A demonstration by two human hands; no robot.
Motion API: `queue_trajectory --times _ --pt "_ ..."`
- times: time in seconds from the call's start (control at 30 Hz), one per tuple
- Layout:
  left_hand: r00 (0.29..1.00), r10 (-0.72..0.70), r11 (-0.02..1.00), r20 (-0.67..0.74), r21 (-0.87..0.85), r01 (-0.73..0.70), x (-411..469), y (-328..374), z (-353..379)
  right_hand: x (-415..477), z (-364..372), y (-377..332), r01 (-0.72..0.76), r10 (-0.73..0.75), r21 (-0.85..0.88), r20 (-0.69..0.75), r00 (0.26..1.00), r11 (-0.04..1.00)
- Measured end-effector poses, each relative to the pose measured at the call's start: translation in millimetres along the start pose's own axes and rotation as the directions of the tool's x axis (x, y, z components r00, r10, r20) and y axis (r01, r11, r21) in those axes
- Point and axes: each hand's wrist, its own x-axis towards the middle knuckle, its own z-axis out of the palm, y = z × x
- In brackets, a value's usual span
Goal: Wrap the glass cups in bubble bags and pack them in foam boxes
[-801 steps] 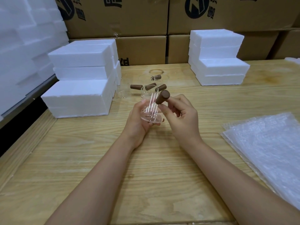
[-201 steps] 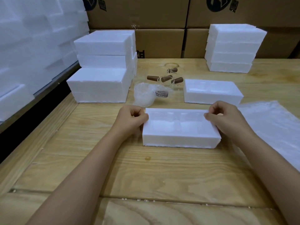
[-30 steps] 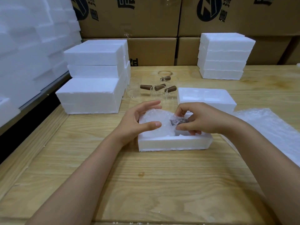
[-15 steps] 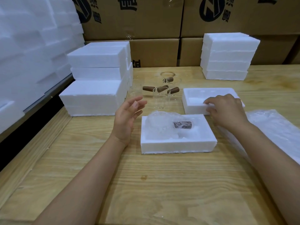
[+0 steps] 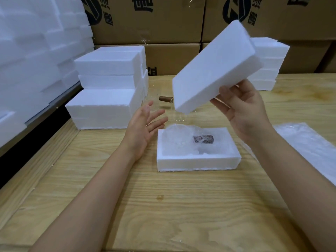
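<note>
An open white foam box half (image 5: 198, 161) lies on the wooden table in front of me. A glass cup wrapped in a bubble bag (image 5: 183, 138) rests in its hollow, its brown handle (image 5: 203, 139) showing through the wrap. My right hand (image 5: 243, 113) holds the other foam half (image 5: 216, 68) tilted in the air above and behind the box. My left hand (image 5: 145, 124) hovers open, palm up, just left of the box. Behind the raised foam, bare glass cups (image 5: 179, 115) with a brown handle (image 5: 165, 99) stand partly hidden.
Foam boxes are stacked at the left (image 5: 109, 91) and at the back right (image 5: 267, 66). A pile of bubble bags (image 5: 307, 148) lies at the right. Cardboard cartons (image 5: 154, 19) line the back, and more foam (image 5: 32, 51) fills the far left.
My right hand has picked up the foam half from the table and raised it, tilted, over the box. My left hand stays open beside the box.
</note>
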Motion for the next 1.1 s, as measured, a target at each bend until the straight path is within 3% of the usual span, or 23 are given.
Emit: queue_trajectory --times 0.17,0.3,0.43,0.5,0.57,0.6,0.67,0.77,0.93,1.1 --pt "0.997 -0.044 0.999 0.061 -0.020 0.045 0 8 -4 -7 7 16 -0.141 0.127 0.112 0.127 0.984 0.984" --pt "0.996 0.006 0.989 0.091 -0.151 0.008 -2 19 -9 -10 8 21 -0.152 0.145 0.027 0.160 0.976 0.988" --pt "0.990 0.010 0.993 0.138 -0.121 0.006 -1 35 -9 -7 -2 8 -0.162 0.174 -0.066 0.278 0.945 0.985" --pt "0.992 0.005 0.997 0.127 -0.083 0.006 -2 41 -12 -2 -20 -9 -0.264 0.226 0.044 0.398 0.889 0.963" --pt "0.992 -0.003 0.999 0.128 -0.031 0.007 -5 45 -16 0 -38 -25 -0.370 0.263 0.189 0.427 0.865 0.910" --pt "0.991 -0.010 1.000 0.133 -0.001 0.010 -7 45 -17 1 -46 -31 -0.388 0.294 0.172 0.405 0.866 0.905" --pt "0.986 -0.037 0.998 0.160 0.060 0.027 -10 42 -17 2 -53 -37 -0.404 0.405 -0.080 0.351 0.844 0.911" --pt "0.968 -0.108 0.990 0.226 0.115 0.084 -11 38 -18 2 -57 -33 -0.419 0.561 -0.436 0.274 0.781 0.797" --pt "0.931 -0.175 0.975 0.320 0.186 0.120 -15 33 -27 -2 -66 -26 -0.479 0.641 -0.458 0.314 0.700 0.748" --pt "0.929 -0.176 0.967 0.326 0.234 0.101 -17 28 -24 -4 -79 -17 -0.507 0.675 -0.472 0.317 0.666 0.721"
